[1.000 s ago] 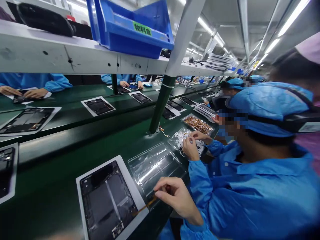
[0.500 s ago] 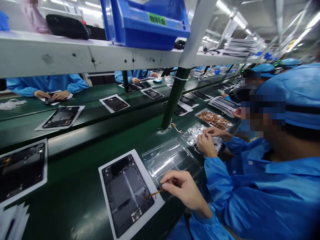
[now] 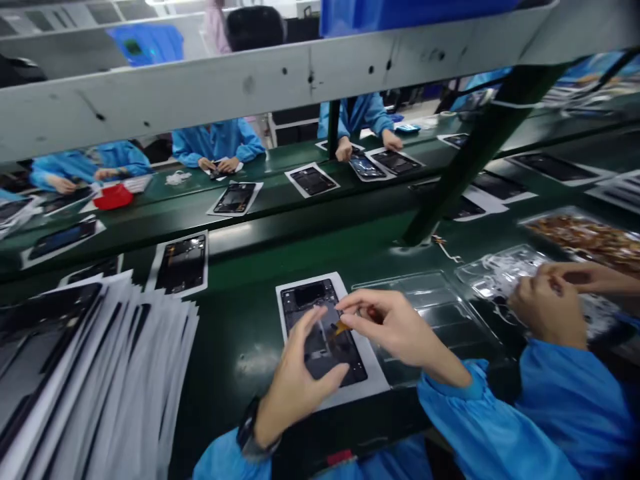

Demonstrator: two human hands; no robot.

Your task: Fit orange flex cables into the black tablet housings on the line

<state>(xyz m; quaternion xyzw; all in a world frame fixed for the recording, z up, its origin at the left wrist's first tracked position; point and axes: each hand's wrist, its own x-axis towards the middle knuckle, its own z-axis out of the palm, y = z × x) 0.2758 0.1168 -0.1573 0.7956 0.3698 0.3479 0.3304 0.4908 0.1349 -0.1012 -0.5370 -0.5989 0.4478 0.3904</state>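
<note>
My right hand (image 3: 393,327) pinches a thin orange flex cable (image 3: 341,327) between thumb and fingertips, above a dark tablet housing (image 3: 313,357). The housing lies on a white sheet (image 3: 333,400) on the green bench. My left hand (image 3: 299,377), with a dark band at the wrist, hovers over the housing's near left part. Its thumb and fingers are spread and nothing is in them. Both hands cover part of the housing.
At left stands a stack of housings and white sheets (image 3: 135,360). A clear plastic tray (image 3: 440,300) lies at right, beside a co-worker's hands (image 3: 555,300). A green post (image 3: 465,160) rises behind, under a white shelf (image 3: 240,87). More housings line the bench.
The view has swung left. My left hand has come into view over the housing. My right hand still holds the orange flex cable, now further over the housing.
</note>
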